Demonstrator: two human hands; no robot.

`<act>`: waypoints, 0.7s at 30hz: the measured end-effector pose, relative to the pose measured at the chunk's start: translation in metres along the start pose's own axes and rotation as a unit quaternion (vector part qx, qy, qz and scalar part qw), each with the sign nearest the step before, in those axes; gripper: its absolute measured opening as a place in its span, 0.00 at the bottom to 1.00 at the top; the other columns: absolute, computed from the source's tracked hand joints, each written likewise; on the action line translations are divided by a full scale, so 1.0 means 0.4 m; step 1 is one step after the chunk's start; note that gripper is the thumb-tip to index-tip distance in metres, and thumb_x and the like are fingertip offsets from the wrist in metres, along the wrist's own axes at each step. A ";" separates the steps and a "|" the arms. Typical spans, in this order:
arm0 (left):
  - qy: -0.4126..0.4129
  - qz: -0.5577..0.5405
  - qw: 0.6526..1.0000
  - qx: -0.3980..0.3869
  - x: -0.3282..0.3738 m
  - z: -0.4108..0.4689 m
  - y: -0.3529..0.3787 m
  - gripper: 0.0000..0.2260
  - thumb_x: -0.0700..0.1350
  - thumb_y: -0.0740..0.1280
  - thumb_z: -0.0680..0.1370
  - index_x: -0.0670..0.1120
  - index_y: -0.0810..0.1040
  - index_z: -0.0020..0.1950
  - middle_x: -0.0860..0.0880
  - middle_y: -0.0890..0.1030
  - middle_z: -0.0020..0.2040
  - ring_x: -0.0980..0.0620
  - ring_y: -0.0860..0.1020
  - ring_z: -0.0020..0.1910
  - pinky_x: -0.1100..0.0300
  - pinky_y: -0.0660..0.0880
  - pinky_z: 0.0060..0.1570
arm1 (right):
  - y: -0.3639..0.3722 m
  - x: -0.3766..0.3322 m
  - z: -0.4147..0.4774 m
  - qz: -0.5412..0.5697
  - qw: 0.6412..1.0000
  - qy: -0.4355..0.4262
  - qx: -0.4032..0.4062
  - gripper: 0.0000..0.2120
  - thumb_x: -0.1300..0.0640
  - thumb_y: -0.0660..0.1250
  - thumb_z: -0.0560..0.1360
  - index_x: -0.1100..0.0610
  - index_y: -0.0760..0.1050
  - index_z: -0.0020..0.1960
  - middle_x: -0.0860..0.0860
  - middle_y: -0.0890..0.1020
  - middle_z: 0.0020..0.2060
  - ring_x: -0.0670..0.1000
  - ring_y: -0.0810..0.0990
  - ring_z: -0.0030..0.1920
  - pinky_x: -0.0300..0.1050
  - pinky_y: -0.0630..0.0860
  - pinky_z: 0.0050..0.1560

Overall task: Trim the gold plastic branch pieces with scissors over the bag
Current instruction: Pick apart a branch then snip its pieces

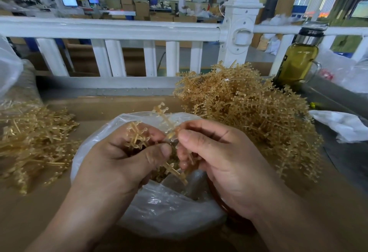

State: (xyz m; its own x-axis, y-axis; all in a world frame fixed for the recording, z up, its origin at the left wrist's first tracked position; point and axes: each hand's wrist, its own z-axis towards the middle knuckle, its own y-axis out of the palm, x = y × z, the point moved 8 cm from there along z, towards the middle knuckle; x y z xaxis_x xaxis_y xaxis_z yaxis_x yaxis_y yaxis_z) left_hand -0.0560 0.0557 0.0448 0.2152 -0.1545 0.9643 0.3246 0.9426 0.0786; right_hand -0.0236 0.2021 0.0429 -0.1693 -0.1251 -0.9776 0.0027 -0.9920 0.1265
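Both curled: left grip (119, 162) clutches branch pieces (137, 137); right grip (225, 158) pinches them.

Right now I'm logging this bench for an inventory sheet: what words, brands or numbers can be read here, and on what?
No text here is readable.
Bottle: yellow marks on a dark strip down its side, too blurred to read.
Bottle cap: pale marks, unreadable.
Screens far behind: too small and blurred.
Bag, branch pieces: no print visible.
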 end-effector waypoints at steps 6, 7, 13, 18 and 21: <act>-0.012 0.018 1.000 -0.004 -0.001 0.000 0.003 0.12 0.41 0.81 0.59 0.48 0.84 0.39 0.50 0.73 0.23 0.58 0.67 0.22 0.69 0.65 0.21 | -0.011 -0.014 -0.003 -0.064 0.998 -0.018 0.019 0.08 0.49 0.69 0.75 0.51 0.84 0.45 0.50 0.84 0.34 0.46 0.81 0.35 0.40 0.77 0.40; -0.015 0.011 1.000 0.001 -0.002 0.000 0.000 0.14 0.42 0.83 0.57 0.48 0.84 0.39 0.50 0.73 0.23 0.58 0.67 0.22 0.68 0.65 0.21 | -0.011 -0.012 -0.002 -0.068 0.997 -0.017 0.020 0.08 0.48 0.69 0.75 0.51 0.84 0.45 0.50 0.84 0.35 0.47 0.82 0.36 0.42 0.77 0.41; -0.016 -0.017 0.999 0.026 -0.018 0.010 -0.025 0.18 0.55 0.79 0.58 0.48 0.84 0.43 0.47 0.72 0.25 0.53 0.67 0.23 0.64 0.64 0.22 | -0.001 0.003 -0.002 -0.033 0.999 0.005 -0.010 0.08 0.50 0.72 0.73 0.53 0.85 0.47 0.52 0.85 0.38 0.50 0.82 0.39 0.45 0.79 0.42; -0.009 -0.048 0.999 0.013 -0.012 0.011 -0.023 0.14 0.46 0.80 0.60 0.46 0.83 0.42 0.44 0.81 0.32 0.48 0.79 0.30 0.62 0.76 0.32 | 0.017 0.015 -0.016 -0.117 0.989 0.049 -0.071 0.09 0.50 0.76 0.68 0.49 0.85 0.48 0.46 0.85 0.37 0.44 0.82 0.38 0.39 0.78 0.42; -0.016 -0.083 0.996 0.012 -0.015 0.008 -0.021 0.14 0.46 0.79 0.61 0.43 0.82 0.43 0.35 0.84 0.42 0.34 0.84 0.44 0.48 0.81 0.48 | 0.004 0.017 -0.007 -0.098 0.994 0.047 -0.032 0.08 0.51 0.74 0.68 0.52 0.85 0.45 0.48 0.84 0.36 0.48 0.81 0.37 0.44 0.77 0.43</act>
State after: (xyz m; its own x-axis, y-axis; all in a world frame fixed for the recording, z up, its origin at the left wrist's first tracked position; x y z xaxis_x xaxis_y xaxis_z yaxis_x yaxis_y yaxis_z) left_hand -0.0627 0.0496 0.0392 0.1297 -0.3000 0.9451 0.3307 0.9117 0.2440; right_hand -0.0218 0.1996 0.0359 -0.0796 0.0732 -0.9941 0.0420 -0.9962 -0.0768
